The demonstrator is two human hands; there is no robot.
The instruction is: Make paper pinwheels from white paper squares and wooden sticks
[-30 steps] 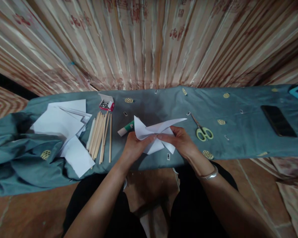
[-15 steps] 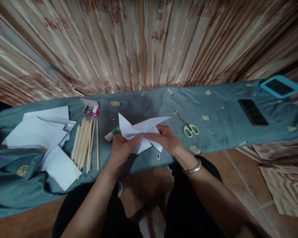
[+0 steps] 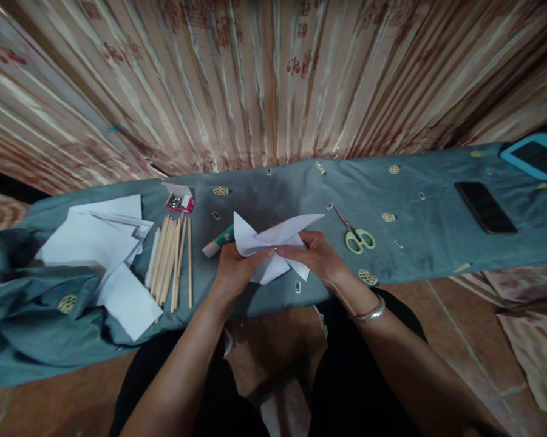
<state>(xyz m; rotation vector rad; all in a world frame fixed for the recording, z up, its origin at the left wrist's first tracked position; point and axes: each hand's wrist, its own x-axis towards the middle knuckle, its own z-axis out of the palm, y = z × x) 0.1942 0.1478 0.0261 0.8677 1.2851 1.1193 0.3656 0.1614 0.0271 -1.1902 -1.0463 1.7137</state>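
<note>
A white paper pinwheel (image 3: pixel 282 233) is held between my two hands above the cloth, its folded blades pointing outward. At its centre a small shiny pin head (image 3: pixel 275 249) shows. My left hand (image 3: pixel 237 267) grips the left side, thumb reaching to the middle. From the right, my right hand (image 3: pixel 321 258) pinches the paper with its thumb near the pin; the fingers of both hands are partly hidden beneath the paper. Just behind my left hand lies a green and white tube (image 3: pixel 218 241).
On the teal cloth (image 3: pixel 264 203) to the left lie white paper sheets (image 3: pixel 88 233), several wooden sticks (image 3: pixel 168 261) and an open box of small metal pieces (image 3: pixel 181 199). Right are scissors (image 3: pixel 357 237), a dark phone (image 3: pixel 485 207) and a blue-framed device (image 3: pixel 537 156). A curtain (image 3: pixel 273 85) hangs behind.
The whole view has shifted, so the table's things appear a little further right. Both hands keep their hold on the pinwheel, with hardly any change in grip.
</note>
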